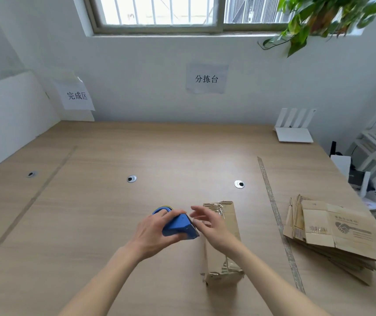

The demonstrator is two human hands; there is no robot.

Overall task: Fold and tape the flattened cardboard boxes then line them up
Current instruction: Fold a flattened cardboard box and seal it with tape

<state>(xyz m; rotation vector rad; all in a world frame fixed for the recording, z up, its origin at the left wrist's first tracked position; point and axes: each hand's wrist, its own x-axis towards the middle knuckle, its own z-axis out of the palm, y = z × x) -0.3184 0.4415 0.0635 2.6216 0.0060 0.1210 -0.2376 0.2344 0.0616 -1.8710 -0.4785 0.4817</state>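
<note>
A blue tape dispenser (179, 225) is gripped in the left hand (155, 231), fingers curled over its body. Just beside it, the right hand (212, 224) is held with fingers spread and nothing in it, above a folded box (224, 242) lying on the worktop (91, 201). Well to the right of that hand, a stack of flattened boxes (333, 233) is seen. The tape end could be missed or laid crooked, since the box is unsteadied. The tape itself is blurred, and the box's seam is hidden.
</note>
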